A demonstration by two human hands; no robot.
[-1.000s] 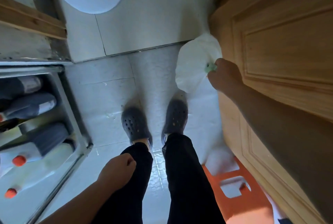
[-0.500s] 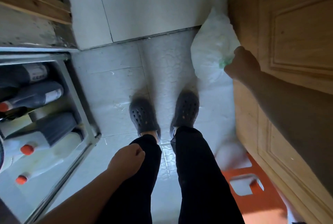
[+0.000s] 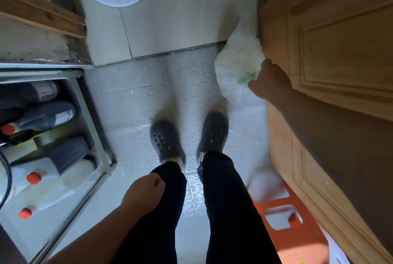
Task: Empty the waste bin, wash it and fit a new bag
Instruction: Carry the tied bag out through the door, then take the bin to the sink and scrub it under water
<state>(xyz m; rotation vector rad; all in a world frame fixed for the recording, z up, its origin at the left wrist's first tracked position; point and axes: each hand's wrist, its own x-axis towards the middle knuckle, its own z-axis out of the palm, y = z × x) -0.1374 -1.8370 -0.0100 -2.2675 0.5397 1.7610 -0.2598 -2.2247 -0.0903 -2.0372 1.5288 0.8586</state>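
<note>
Waste bag [image 3: 236, 66] at two o'clock, right hand [image 3: 270, 80] fingers clamped on its neck for carrying out; left hand [image 3: 142, 193] curled, empty

At right of centre a white bag [image 3: 236, 68] is showing a green tie [image 3: 246, 79]. Dark grey perforated clogs [image 3: 165, 140] are standing on pale crackle-textured floor tiles [image 3: 131, 102]. Lower right, an orange crate [image 3: 297, 238] is glowing beside a honey-coloured wooden door [image 3: 340, 51]; the bottle caps [image 3: 33, 178] at left are orange-red.
</note>
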